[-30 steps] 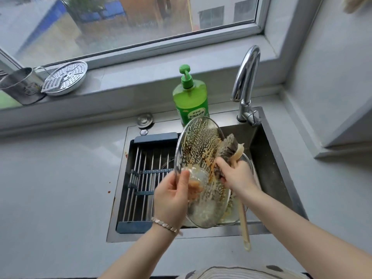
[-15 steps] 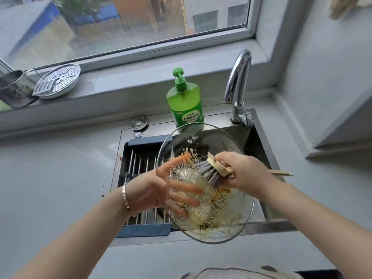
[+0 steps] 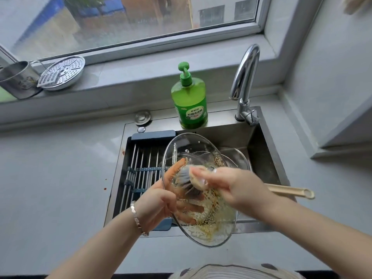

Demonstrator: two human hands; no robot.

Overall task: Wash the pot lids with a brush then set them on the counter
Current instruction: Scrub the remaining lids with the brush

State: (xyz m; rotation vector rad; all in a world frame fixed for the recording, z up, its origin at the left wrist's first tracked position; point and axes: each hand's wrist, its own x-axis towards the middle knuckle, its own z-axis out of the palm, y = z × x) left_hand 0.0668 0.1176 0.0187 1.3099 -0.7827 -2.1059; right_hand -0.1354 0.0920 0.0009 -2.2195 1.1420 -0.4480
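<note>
A glass pot lid, smeared with orange-brown residue, is held tilted over the sink. My left hand holds it from behind at its left edge, fingers spread against the glass and thumb on the rim. My right hand grips a beige long-handled brush, handle pointing right. Its grey bristles press on the lid's upper middle and look blurred. A second glass lid lies in the sink behind the first.
A blue-framed metal drying rack fills the sink's left half. A green soap bottle and a chrome faucet stand behind the sink. A steel cup and a perforated steamer plate sit on the windowsill. Grey counter flanks the sink.
The lid went from nearly edge-on to facing me. My left hand shifted behind the glass, and the brush swung until its handle points right, with the bristles now scrubbing higher up.
</note>
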